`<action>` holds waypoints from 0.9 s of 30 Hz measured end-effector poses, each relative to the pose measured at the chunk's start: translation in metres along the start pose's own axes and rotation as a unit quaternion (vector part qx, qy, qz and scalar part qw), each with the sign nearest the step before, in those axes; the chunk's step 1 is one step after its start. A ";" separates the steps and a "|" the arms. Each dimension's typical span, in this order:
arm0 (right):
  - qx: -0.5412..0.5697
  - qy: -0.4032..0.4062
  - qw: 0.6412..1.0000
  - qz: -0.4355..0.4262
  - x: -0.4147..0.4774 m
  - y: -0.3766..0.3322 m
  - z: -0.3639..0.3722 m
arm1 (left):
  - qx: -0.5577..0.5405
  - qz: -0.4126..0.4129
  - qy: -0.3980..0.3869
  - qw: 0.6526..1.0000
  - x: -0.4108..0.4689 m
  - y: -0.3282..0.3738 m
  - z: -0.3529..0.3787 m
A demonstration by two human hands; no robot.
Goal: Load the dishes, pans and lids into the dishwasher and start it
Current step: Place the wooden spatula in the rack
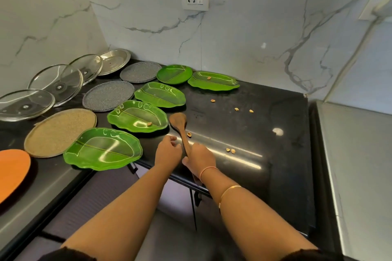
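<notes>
I log the task's ware laid out flat on the black worktop (pixel 244 116): five green leaf plates (pixel 102 148) in a row running toward the back wall, two grey speckled plates (pixel 108 95), a tan plate (pixel 59 131), an orange plate (pixel 12 171) at the left edge, three glass lids (pixel 56 82) overlapping along the left wall and a steel lid (pixel 114 60) in the corner. Spread singly like this, each piece can be lifted without disturbing its neighbour. A wooden spoon (pixel 178 122) lies just right of the plates, bowl away from me. My right hand (pixel 199 160) covers the near end of its handle with fingers curled round it, a grip I judge suited to raking. Nut shells (pixel 230 150) are scattered over the bare worktop and in two plates, so clearing debris before loading appears to be the step in hand. My left hand (pixel 168 151) sits just beside the handle, fingers curled; whether it pinches anything I cannot tell. No dishwasher is identifiable, so I judge that loading has not begun.
</notes>
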State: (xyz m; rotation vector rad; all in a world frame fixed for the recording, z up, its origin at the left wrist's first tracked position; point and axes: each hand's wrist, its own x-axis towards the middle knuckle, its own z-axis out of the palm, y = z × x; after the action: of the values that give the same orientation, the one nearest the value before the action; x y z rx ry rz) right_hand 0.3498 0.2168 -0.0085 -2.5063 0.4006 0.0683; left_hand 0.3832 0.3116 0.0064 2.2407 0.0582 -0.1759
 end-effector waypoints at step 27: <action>0.370 0.362 0.837 0.175 -0.261 0.116 -0.057 | -0.168 0.118 -0.406 0.891 -0.230 0.017 0.065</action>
State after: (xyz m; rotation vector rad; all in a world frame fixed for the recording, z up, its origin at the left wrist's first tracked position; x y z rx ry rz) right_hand 0.0644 0.1648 0.0101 -1.5758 0.9698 -0.7700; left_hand 0.1504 0.2545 0.0128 1.6591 -0.5882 -0.8808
